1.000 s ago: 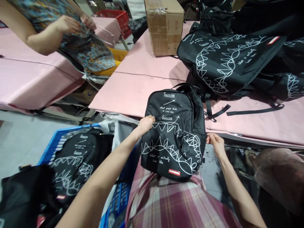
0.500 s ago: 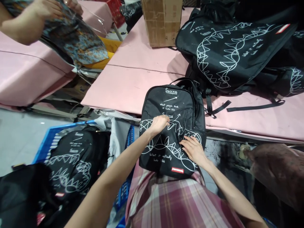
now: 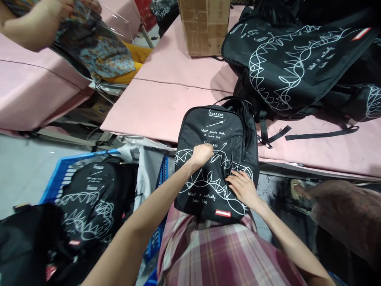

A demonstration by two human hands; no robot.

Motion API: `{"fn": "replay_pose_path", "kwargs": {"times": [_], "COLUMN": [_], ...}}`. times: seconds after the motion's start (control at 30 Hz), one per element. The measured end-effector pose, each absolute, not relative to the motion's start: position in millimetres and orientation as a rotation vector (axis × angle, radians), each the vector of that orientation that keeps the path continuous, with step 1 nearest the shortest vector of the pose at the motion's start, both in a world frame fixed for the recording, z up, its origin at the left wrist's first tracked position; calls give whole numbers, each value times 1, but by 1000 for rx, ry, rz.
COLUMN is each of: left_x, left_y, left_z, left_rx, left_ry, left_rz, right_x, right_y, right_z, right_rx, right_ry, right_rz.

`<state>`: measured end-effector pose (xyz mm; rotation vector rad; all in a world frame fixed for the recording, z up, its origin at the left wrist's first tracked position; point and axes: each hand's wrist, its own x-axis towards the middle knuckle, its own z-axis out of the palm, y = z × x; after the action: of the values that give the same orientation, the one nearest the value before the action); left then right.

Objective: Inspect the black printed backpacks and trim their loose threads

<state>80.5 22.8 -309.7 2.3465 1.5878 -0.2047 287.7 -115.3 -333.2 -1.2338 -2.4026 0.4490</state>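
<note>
Presently, we have the black backpack (image 3: 214, 171) at the near edge of the pink-covered bench (image 3: 166, 103), with its printed front panel facing us. The top of the bag overlaps the near edge, and the base is at our plaid garment (image 3: 214, 254). The bag stands roughly upright, with the carry handle (image 3: 223, 99) uppermost and the red label (image 3: 223, 213) near the bottom.

Our hands are apart, both on the front of the bag. Our left hand (image 3: 203, 153) has its fingers curled in at the panel, just below the second printed "Success"; we cannot tell whether they pinch anything. Our right hand (image 3: 242, 186) lies with fingers extended on the side nearer the right, over the looped white print.

To the right, other black backpacks (image 3: 276, 59) are heaped on the bench, and a loose strap (image 3: 323, 133) lies toward the near edge. A cardboard box (image 3: 205, 29) stands farther back, toward the left edge. Below the near left corner, a blue crate (image 3: 56, 174) contains a similar printed bag (image 3: 89, 198). Beyond the left edge, we see a co-worker's forearm (image 3: 32, 33) and clear plastic (image 3: 119, 22).
</note>
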Motion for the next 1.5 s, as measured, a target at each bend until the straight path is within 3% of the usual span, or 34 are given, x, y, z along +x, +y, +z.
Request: {"fn": "replay_pose_path", "kwargs": {"times": [1.5], "left_x": [76], "left_y": [32], "left_z": [-315], "left_rx": [2315], "left_ry": [1524], "left_rz": [-204], "right_x": [289], "right_y": [-116], "right_z": [-331], "right_rx": [-1233], "right_ry": [-2401], "right_rz": [438]}}
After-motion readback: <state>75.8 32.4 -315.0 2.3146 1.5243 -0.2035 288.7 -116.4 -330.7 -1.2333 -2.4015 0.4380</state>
